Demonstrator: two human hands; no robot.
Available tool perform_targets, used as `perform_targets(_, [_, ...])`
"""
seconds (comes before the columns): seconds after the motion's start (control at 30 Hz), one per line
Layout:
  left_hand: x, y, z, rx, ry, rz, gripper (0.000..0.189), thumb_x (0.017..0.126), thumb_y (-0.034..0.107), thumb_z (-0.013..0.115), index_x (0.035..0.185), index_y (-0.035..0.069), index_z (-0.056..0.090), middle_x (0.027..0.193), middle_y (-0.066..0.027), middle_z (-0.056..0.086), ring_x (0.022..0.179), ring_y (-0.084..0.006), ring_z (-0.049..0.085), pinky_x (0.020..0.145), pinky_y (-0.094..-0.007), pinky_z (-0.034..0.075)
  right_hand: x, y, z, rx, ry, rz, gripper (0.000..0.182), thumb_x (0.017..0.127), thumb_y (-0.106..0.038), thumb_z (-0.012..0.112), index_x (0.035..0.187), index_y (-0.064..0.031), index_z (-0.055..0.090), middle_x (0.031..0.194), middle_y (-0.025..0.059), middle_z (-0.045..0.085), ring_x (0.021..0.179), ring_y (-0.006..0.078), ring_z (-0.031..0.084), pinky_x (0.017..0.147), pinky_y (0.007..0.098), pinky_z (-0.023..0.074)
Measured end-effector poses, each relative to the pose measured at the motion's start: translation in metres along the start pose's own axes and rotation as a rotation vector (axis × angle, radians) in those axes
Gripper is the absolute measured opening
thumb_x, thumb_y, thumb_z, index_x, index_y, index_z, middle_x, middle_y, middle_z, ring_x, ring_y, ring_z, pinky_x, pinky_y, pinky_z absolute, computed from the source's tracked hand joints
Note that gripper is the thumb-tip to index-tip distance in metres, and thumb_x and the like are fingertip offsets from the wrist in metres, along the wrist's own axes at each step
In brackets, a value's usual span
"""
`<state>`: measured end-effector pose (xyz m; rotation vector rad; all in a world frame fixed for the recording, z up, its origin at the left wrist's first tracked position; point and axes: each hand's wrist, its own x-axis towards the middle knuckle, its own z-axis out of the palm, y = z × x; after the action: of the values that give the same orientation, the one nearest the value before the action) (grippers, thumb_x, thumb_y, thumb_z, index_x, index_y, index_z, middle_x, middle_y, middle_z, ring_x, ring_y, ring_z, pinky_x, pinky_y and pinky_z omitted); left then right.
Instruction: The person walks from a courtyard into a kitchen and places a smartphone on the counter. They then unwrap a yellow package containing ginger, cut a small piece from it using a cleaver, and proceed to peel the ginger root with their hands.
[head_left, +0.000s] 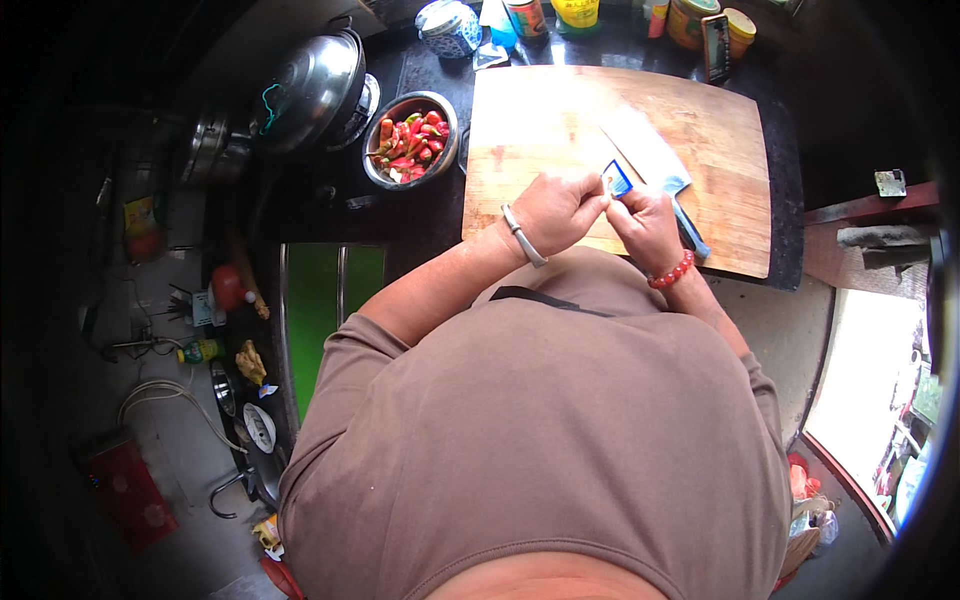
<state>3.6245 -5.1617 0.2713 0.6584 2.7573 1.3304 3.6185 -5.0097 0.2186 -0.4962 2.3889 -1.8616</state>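
Observation:
My left hand (564, 211) and my right hand (649, 226) meet above the near part of a wooden cutting board (540, 135). Between their fingertips is a small blue-edged packet (618, 180), pinched by both. A bracelet circles each wrist, a metal one on the left and red beads on the right. Beyond the right hand a cleaver (646, 150) lies flat on the board, its blue-grey handle pointing towards me. Left of the board stands a metal bowl (452, 142) holding red chili peppers (412, 142).
A lidded wok (315, 82) sits on the stove at the upper left. Along the back stand a blue-and-white jar (450, 30), several tubs and an upright phone (716, 49). A sink (266, 480) lies at the lower left.

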Motion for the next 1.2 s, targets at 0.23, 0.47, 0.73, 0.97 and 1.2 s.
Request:
perform_targets(0.23, [-0.001,-0.006,0.004,-0.087,-0.072,0.02,0.009,0.077,0.007,0.053,0.072,0.0,0.053,0.055,-0.0055,0.047,0.05,-0.0095,0.041,0.047,-0.0237,0.035,-0.003,0.007,0.0,0.074,0.021,-0.02,0.016,0.07,-0.011,0.055,0.066,0.0037,0.057,0.046,0.0045,0.047,0.044,0.0046,0.041,0.039,0.0225,0.0335])
perform_targets(0.47, [0.001,-0.007,-0.004,-0.289,-0.23,-0.116,0.009,0.079,0.008,0.053,0.078,-0.001,0.055,0.06,0.0016,0.048,0.054,-0.0062,0.041,0.05,-0.0201,0.035,-0.005,0.017,-0.002,0.035,0.043,-0.055,0.013,0.071,-0.009,0.053,0.07,0.0029,0.058,0.05,0.0067,0.051,0.045,0.0071,0.044,0.041,0.0236,0.035])
perform_targets(0.73, [0.012,-0.002,-0.043,-0.632,-0.21,-0.383,0.017,0.079,0.016,0.054,0.083,0.0,0.058,0.069,0.0014,0.053,0.06,-0.004,0.042,0.055,-0.018,0.036,-0.015,0.05,-0.023,0.121,0.074,0.156,0.019,0.075,-0.01,0.05,0.063,0.0027,0.054,0.05,0.0013,0.049,0.047,0.0053,0.043,0.043,0.0217,0.0341])
perform_targets(0.97, [0.016,-0.013,-0.042,-0.821,-0.274,-0.512,0.015,0.079,0.016,0.055,0.083,0.001,0.058,0.065,0.0027,0.05,0.052,-0.0039,0.036,0.049,-0.0164,0.031,-0.029,0.046,-0.068,0.552,0.01,0.367,0.014,0.08,-0.013,0.048,0.075,-0.0014,0.054,0.063,0.0014,0.052,0.05,0.0066,0.046,0.05,0.0188,0.0409])
perform_targets(1.2, [0.02,-0.023,-0.04,-0.84,-0.353,-0.539,0.014,0.08,0.014,0.054,0.084,0.001,0.057,0.062,0.0041,0.047,0.05,-0.0025,0.033,0.046,-0.0142,0.027,-0.082,0.058,-0.134,0.868,0.622,0.202,0.015,0.085,-0.016,0.047,0.081,-0.0031,0.054,0.066,0.0045,0.052,0.049,0.0083,0.043,0.047,0.0191,0.0383])
